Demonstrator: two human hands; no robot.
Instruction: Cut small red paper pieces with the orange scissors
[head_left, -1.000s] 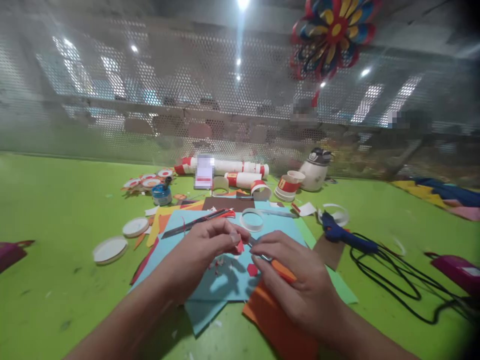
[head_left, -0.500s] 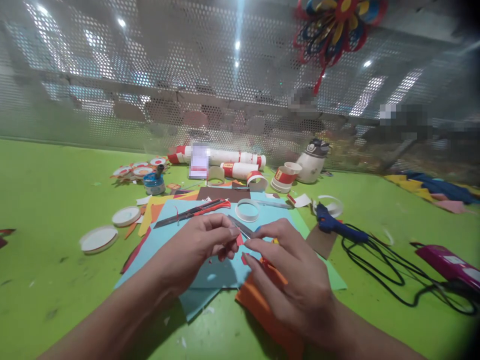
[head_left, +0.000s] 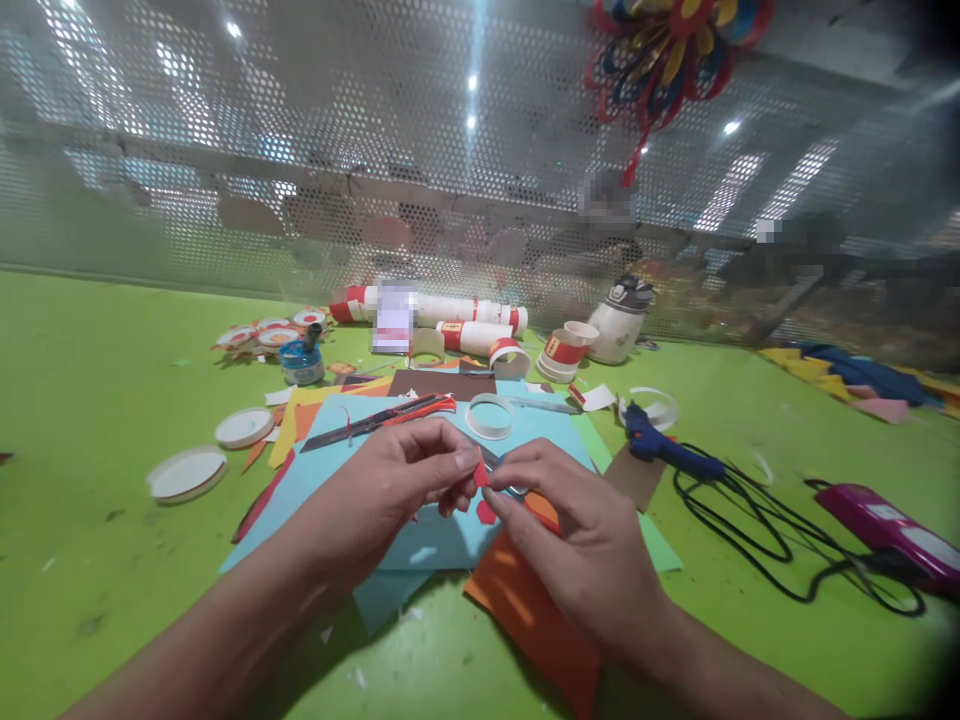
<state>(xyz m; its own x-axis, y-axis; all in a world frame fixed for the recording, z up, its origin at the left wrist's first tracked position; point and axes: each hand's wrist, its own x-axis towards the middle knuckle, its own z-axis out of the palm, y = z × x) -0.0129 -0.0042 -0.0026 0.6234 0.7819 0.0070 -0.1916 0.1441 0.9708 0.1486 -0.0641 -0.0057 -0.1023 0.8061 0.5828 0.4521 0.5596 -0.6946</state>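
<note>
A small red paper piece (head_left: 481,473) is pinched between the thumb and fingers of my left hand (head_left: 420,470). My right hand (head_left: 574,530) meets it from the other side, thumb and index fingertip closed at its lower edge. Behind the right fingers a grey metal tool (head_left: 489,458) shows in part; its kind is hidden. Another red paper scrap (head_left: 486,512) lies below on the light blue sheet (head_left: 442,540). Orange paper (head_left: 517,600) lies under my right hand.
Red-handled scissors (head_left: 382,420) and a white ring (head_left: 490,416) lie beyond my hands. A blue glue gun (head_left: 667,445) with a black cord is on the right. White lids (head_left: 187,473), a blue jar (head_left: 301,362) and red-and-white tubes (head_left: 480,336) stand around.
My right thumb and index finger have closed in on the red paper piece. The red scrap beneath shows more fully. The view has shifted slightly.
</note>
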